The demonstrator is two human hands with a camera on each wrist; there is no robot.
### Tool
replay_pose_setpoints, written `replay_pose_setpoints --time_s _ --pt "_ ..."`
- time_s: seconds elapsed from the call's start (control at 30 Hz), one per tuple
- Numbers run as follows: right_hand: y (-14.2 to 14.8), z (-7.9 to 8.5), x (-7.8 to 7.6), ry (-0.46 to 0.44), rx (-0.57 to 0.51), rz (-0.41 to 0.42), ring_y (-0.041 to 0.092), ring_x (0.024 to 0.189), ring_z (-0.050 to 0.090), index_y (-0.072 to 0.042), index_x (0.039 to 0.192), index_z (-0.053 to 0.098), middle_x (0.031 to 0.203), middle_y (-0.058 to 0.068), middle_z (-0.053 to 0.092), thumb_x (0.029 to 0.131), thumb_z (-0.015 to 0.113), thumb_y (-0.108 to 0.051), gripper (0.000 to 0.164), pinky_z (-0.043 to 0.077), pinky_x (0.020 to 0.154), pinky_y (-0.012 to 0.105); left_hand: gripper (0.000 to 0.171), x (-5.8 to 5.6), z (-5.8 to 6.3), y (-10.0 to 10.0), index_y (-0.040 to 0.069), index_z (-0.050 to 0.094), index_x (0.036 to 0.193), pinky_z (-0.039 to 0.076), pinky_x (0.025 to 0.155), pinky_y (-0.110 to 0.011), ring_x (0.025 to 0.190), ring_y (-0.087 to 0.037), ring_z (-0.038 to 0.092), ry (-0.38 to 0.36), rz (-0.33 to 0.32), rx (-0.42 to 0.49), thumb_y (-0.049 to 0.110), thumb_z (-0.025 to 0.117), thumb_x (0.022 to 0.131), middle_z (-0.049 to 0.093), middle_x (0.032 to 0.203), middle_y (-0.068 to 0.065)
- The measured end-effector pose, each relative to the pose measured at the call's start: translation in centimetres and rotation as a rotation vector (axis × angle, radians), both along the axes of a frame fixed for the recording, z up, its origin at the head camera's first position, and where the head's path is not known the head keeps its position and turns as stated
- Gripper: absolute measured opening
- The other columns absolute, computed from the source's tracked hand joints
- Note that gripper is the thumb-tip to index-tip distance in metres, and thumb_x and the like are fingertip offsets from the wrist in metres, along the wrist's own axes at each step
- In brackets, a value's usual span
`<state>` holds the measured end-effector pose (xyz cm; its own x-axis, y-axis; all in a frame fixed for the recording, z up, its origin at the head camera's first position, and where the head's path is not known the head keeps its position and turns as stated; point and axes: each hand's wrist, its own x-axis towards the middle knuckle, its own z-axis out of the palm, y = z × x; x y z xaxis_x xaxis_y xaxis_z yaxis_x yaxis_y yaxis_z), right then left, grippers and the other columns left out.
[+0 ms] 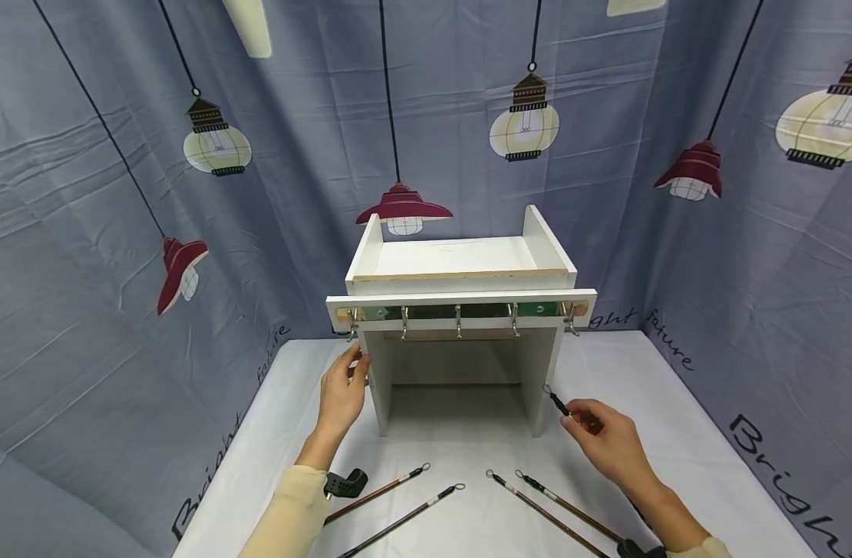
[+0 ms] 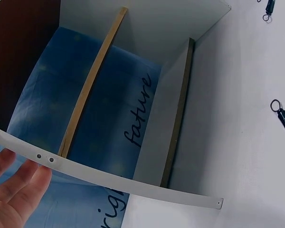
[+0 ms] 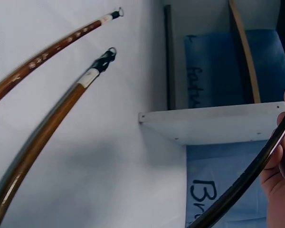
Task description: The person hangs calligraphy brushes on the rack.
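Observation:
A white wooden shelf unit (image 1: 462, 283) stands on the table, with a row of metal hooks (image 1: 458, 319) along its front rail. At its left side panel (image 2: 104, 175), my left hand (image 1: 343, 391) touches the outer face with its fingertips, just below the rail. My right hand (image 1: 605, 438) pinches a dark calligraphy brush (image 3: 247, 175) near its top end. The brush's wire loop (image 1: 546, 389) points up toward the unit's right side panel, below the hooks. Its lower end and any bristles are out of view.
Two brushes lie front left, a brown one (image 1: 377, 493) and a dark one (image 1: 401, 528). Two brown-handled brushes (image 1: 547, 515) lie front right, loops toward the unit. Behind the table hangs a blue-grey curtain (image 1: 453, 93) printed with lamps.

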<state>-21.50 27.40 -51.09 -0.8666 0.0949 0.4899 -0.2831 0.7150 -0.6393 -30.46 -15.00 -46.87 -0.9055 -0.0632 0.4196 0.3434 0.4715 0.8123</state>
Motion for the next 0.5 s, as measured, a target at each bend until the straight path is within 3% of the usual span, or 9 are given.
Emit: replay_pose_setpoints --time_s 0.27,0.5 --pt "-0.5 0.9 -0.3 0.022 -0.005 0.007 0.003 0.068 0.054 -0.011 0.102 0.072 0.08 -0.003 0.065 0.086 0.083 -0.007 0.019 0.047 0.058 0.019 0.047 0.1 0.1 0.0 0.009 0.055 0.149 0.064 0.081 -0.035 0.11 -0.034 0.072 -0.008 -0.002 0.015 0.033 0.054 0.109 0.064 0.134 -0.018" --pt "-0.7 1.9 -0.6 0.123 -0.038 0.03 0.001 0.067 0.055 -0.008 0.101 0.072 0.08 -0.002 0.066 0.084 0.083 -0.002 0.021 0.045 0.058 0.013 0.047 0.1 0.1 0.0 0.01 0.056 0.148 0.064 0.082 -0.033 0.112 -0.034 0.072 -0.022 0.0 0.019 0.034 0.055 0.108 0.064 0.133 -0.017"
